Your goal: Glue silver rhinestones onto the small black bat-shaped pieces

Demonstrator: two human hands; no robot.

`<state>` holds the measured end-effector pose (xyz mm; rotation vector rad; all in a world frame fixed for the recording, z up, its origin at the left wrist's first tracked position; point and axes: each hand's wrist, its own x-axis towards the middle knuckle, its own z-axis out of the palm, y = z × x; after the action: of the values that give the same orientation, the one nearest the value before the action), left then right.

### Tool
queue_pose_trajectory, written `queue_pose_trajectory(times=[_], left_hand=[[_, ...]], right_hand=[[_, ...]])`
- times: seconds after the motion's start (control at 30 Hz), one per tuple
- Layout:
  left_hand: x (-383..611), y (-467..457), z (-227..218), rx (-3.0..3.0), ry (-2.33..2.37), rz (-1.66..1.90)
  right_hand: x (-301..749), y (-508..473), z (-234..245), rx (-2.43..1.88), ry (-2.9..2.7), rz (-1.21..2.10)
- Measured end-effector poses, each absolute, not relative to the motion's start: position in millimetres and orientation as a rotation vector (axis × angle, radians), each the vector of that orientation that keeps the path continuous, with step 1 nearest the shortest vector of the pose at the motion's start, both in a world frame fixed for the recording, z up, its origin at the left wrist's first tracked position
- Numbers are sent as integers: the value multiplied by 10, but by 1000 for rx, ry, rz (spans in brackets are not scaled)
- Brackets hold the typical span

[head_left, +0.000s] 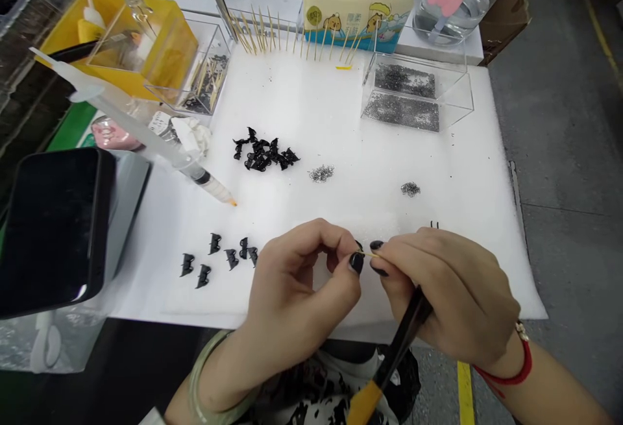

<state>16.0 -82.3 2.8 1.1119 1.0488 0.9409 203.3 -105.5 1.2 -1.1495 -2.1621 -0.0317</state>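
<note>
The person's two hands met low over the white foam sheet (341,107) that covered the desk, close to the body and right under the eyes, which looked to me like a way of seeing very fine work. The right hand (452,295) had its fingers (377,246) pressed together on a thin stick (368,254), held nearly level, while a brush (399,340) with an orange handle lay tucked under the same palm, probably parked there so it stayed ready. The left hand (296,282) had thumb and forefinger closed at the stick's other end; whether some small piece sat between those tips I could not tell. Just left of the hands, five black bat-shaped pieces (219,261) lay spread apart on the foam, while a loose heap of bat pieces (263,151) sat farther back, so the two lots seemed sorted by place. A syringe (146,136) leaned in from the left with its tip on the foam, near the heap. Two small piles of glitter (322,173) lay beyond the hands, and a row of sticks (296,39) stood upright along the far edge.
</note>
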Motion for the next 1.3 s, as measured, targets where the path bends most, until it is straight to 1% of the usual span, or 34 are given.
queue_pose_trajectory(times=[0.57,0.87,1.07,1.3], left_hand=[[149,-813,39,1099,1038,943],[152,-833,31,1079,1044,934],[147,-829,30,1082,1036,937],[153,-839,9,1100,1033,934]], right_hand=[[2051,-1078,-20,-1183,-2135,-195],[2062,-1073,1,-1156,-2185,-202],[2072,-1064,14,-1116,-2252,-101],[2098,-1064,16,-1106,-2286,-149]])
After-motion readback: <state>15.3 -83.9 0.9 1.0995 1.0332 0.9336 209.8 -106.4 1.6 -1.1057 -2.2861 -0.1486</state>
